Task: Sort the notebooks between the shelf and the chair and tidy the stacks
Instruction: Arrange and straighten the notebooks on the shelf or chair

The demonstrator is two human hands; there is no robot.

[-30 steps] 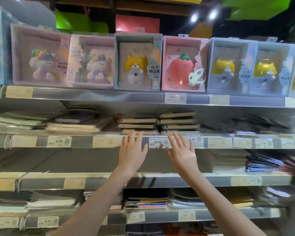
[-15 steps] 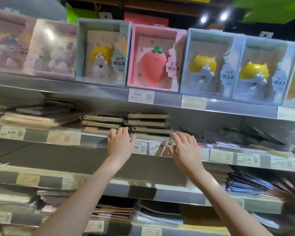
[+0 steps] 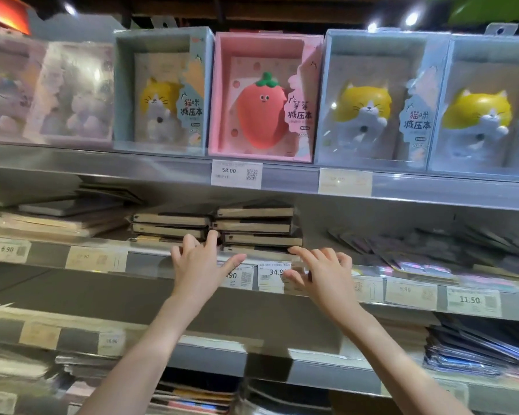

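Two stacks of dark notebooks lie flat on the middle shelf, side by side and touching: the left stack and the taller right stack, page edges facing out. The left hand reaches to the front of the stacks with fingers spread and straight, its fingertips at the seam between them; it holds nothing. The right hand sits at the shelf lip below the right stack, fingers loosely bent — it seems to touch the bottom book's corner, though blur makes that uncertain; nothing is gripped.

These look like stiff-covered, thick books, fairly heavy as a pile, and apparently wrapped in clear film, so likely slippery against each other. Best taken by clasping a stack's two short sides, or lifting a few from the top.

The shelf above hangs low, leaving little headroom. Price tags line the lip, and loose dark booklets sprawl to the right.
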